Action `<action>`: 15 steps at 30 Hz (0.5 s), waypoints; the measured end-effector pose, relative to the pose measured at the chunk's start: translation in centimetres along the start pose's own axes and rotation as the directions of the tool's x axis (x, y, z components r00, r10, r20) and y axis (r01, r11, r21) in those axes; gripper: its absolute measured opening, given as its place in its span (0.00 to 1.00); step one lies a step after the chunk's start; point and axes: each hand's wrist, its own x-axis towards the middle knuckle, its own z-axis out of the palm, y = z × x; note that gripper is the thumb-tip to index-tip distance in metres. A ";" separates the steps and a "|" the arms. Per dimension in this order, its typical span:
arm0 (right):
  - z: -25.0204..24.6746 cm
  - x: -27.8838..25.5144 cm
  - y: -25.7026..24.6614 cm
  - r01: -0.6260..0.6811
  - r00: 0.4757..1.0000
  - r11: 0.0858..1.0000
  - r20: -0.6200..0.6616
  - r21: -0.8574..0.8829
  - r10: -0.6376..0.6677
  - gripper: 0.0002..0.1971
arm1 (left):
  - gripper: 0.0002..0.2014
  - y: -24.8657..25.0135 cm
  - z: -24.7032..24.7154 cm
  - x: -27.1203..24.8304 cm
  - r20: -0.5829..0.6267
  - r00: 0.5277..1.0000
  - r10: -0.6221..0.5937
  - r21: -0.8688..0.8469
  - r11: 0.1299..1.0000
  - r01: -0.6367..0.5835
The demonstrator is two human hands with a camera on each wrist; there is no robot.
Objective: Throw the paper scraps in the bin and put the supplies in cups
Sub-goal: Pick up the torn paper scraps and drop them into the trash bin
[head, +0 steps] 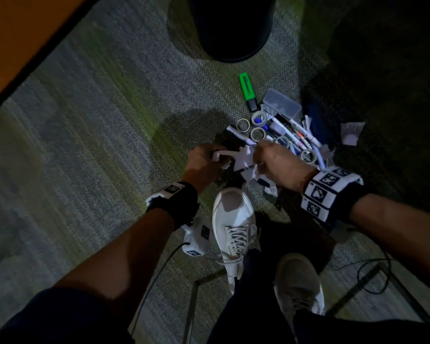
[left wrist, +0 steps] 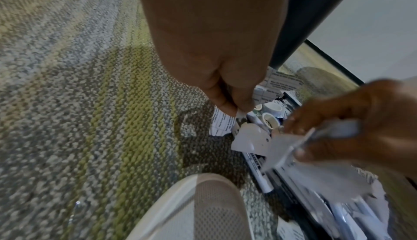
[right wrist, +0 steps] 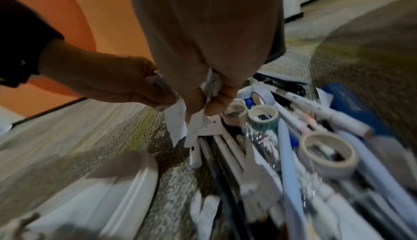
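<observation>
Both hands were positioned low over a grey-and-green woven carpet (head: 97,135), directly ahead of a white lace-up sneaker (head: 233,227). The left hand (head: 200,162) had its fingers curled around torn white paper scraps (head: 236,160), with the thumb and fingertips pinching one strip, as the left wrist view confirmed. The right hand (head: 276,165) likewise pinched a bunch of the same scraps between thumb and fingers; in the right wrist view the paper hung down from that grip. The two hands were close together, with the scraps spanning the gap between them.

Just beyond the hands lay a heap of supplies on the carpet: several off-white rolls of tape (head: 258,134), white-barrelled marker pens (head: 305,135) and a clear rectangular plastic case (head: 282,101). A bright green highlighter with a black cap (head: 247,91) lay at the far edge of the heap, apart from the rolls. A further loose white paper piece (head: 351,134) lay to the right of the heap.

A dark round bin (head: 231,28) stood on the carpet beyond the heap, well apart from both hands. An orange panel with a black edge (head: 18,38) ran along the left side.
</observation>
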 end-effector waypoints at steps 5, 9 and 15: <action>0.1 2.4 -0.1 0.133 0.990 0.990 0.047 -0.037 -0.131 0.26 | 0.12 1.0 0.3 0.2 -0.047 0.998 -0.041 -0.029 0.999 0.039; 0.1 3.2 -0.6 0.149 0.985 0.972 0.118 -0.184 -0.128 0.11 | 0.02 1.4 -0.6 0.3 -0.088 0.995 -0.037 -0.033 0.999 0.035; -1.2 3.2 -0.6 0.043 0.995 0.996 0.098 -0.084 -0.035 0.12 | 0.04 3.4 -2.6 0.2 -0.108 0.994 -0.014 -0.033 0.999 0.010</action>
